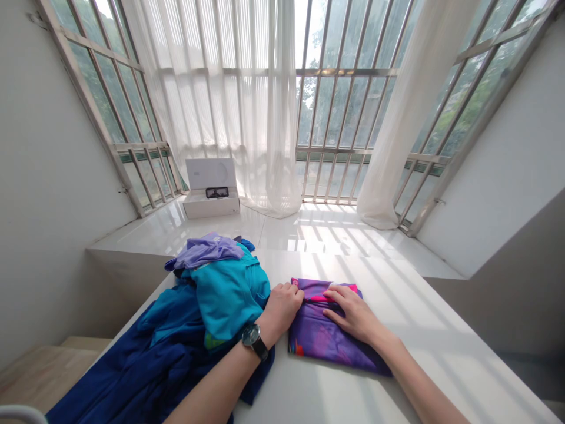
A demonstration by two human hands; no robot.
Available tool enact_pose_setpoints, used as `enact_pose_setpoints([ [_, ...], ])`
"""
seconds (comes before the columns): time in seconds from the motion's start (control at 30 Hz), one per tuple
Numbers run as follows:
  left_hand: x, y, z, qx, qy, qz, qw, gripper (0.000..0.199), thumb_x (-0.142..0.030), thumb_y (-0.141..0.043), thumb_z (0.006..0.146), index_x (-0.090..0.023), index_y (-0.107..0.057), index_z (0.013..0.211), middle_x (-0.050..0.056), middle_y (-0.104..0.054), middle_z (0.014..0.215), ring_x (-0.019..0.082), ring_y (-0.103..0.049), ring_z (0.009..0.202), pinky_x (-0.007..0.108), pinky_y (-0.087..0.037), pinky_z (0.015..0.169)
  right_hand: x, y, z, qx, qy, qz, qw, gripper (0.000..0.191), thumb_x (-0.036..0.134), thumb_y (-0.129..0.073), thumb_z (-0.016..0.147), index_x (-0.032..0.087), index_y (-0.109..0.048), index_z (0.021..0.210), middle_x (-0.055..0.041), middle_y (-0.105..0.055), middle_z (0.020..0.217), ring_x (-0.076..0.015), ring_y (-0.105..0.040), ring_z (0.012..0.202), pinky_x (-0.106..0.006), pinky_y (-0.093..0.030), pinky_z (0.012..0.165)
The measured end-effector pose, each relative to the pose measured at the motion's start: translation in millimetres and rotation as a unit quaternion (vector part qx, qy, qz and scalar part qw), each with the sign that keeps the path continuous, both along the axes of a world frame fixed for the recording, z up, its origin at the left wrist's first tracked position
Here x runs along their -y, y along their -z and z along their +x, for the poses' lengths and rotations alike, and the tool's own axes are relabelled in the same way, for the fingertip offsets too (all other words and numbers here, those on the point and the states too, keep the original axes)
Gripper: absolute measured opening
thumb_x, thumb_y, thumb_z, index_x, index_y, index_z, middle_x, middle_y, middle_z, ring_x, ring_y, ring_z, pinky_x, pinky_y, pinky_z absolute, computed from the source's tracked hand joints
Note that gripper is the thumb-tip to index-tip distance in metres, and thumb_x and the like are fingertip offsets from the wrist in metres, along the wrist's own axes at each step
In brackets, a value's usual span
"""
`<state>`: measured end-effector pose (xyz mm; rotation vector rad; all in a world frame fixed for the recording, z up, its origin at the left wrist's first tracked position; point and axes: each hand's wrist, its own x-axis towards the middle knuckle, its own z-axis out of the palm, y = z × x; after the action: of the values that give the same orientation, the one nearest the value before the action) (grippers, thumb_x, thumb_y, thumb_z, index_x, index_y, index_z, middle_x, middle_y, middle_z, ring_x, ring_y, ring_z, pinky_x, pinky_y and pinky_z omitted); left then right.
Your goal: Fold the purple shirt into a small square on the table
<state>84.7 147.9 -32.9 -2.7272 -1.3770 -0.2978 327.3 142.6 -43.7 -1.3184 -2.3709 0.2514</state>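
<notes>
A purple garment (329, 341) with pink trim lies folded into a flat rectangle on the white table (282, 388). My left hand (283, 303), with a black-strapped watch (252, 337) on its wrist, has its fingers curled at the garment's left edge. The fingertips are partly hidden, and they seem to pinch the fabric there. My right hand (353, 312) rests on top of the garment, its fingers stretched out over the pink trim. Left of my hands is a heap of loose clothes: a teal garment (229, 294), a lilac one (207, 252) and a dark blue one (154, 365).
On the white window sill (273, 232) stands an opened white box (212, 207) with a small black device (217, 192) in it. Sheer white curtains (265, 118) hang before barred windows. A wooden surface (35, 374) lies lower at the left.
</notes>
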Motion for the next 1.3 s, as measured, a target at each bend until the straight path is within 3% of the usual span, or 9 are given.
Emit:
enact_pose_setpoints([
  [0.2, 3, 0.4, 0, 0.000, 0.010, 0.018, 1.000, 0.019, -0.006, -0.047, 0.095, -0.016, -0.063, 0.097, 0.009, -0.068, 0.096, 0.025, -0.063, 0.091, 0.037, -0.050, 0.078, 5, -6.9, -1, 0.000, -0.004, -0.014, 1.000, 0.022, 0.039, -0.062, 0.091, 0.026, -0.063, 0.109, -0.0083, -0.064, 0.119, -0.0248, -0.060, 0.109, -0.043, -0.050, 0.098],
  [0.4, 4, 0.2, -1, 0.030, 0.025, 0.034, 0.999, 0.012, -0.023, -0.054, 0.097, -0.018, -0.065, 0.095, 0.010, -0.067, 0.102, 0.027, -0.060, 0.100, 0.040, -0.050, 0.084, 7, -12.6, -3, 0.008, 0.001, -0.022, 1.000, 0.022, 0.039, -0.065, 0.089, 0.026, -0.062, 0.106, -0.0069, -0.064, 0.112, -0.0242, -0.061, 0.103, -0.041, -0.051, 0.092],
  [0.67, 1, 3.0, 2, 0.053, 0.031, 0.066, 0.996, 0.013, -0.021, -0.049, 0.100, -0.018, -0.062, 0.099, 0.008, -0.067, 0.102, 0.025, -0.060, 0.098, 0.039, -0.048, 0.086, 10, -12.4, -13, 0.035, 0.030, 0.004, 0.999, 0.026, 0.047, -0.066, 0.087, 0.023, -0.061, 0.095, -0.0072, -0.063, 0.101, -0.0240, -0.060, 0.093, -0.040, -0.050, 0.085],
  [0.83, 1, 2.8, 4, 0.067, 0.017, 0.069, 0.995, 0.011, -0.022, -0.050, 0.100, -0.018, -0.060, 0.099, 0.007, -0.068, 0.098, 0.025, -0.062, 0.093, 0.039, -0.047, 0.085, 6, -7.5, -13, 0.042, 0.038, 0.020, 0.998, 0.016, 0.027, -0.059, 0.089, 0.023, -0.062, 0.104, -0.0092, -0.065, 0.111, -0.0252, -0.061, 0.102, -0.040, -0.049, 0.090],
  [0.97, 2, 3.2, 4, 0.065, 0.011, 0.054, 0.996, 0.011, -0.022, -0.050, 0.100, -0.018, -0.060, 0.098, 0.007, -0.068, 0.095, 0.024, -0.063, 0.090, 0.038, -0.048, 0.083, 2, -6.2, -7, 0.080, 0.042, 0.013, 0.996, 0.033, 0.009, -0.052, 0.080, 0.023, -0.064, 0.108, -0.0079, -0.066, 0.113, -0.0249, -0.060, 0.105, -0.038, -0.047, 0.093],
  [1.1, 2, 4.2, 5, 0.054, 0.013, 0.045, 0.997, 0.015, -0.022, -0.047, 0.101, -0.017, -0.060, 0.096, 0.008, -0.068, 0.094, 0.024, -0.063, 0.090, 0.038, -0.048, 0.084, -2, -7.3, 1, 0.111, 0.061, 0.006, 0.992, 0.037, 0.005, -0.048, 0.075, 0.022, -0.063, 0.103, -0.0073, -0.067, 0.107, -0.0248, -0.060, 0.102, -0.037, -0.045, 0.091],
  [1.3, 3, 3.7, 4, 0.039, 0.018, 0.033, 0.999, 0.012, -0.026, -0.053, 0.099, -0.017, -0.061, 0.099, 0.009, -0.068, 0.100, 0.025, -0.061, 0.094, 0.039, -0.047, 0.085, -3, -8.8, 9, 0.158, 0.123, -0.014, 0.980, 0.027, 0.006, -0.048, 0.072, 0.020, -0.059, 0.093, -0.0084, -0.064, 0.099, -0.0240, -0.058, 0.092, -0.033, -0.041, 0.081],
])
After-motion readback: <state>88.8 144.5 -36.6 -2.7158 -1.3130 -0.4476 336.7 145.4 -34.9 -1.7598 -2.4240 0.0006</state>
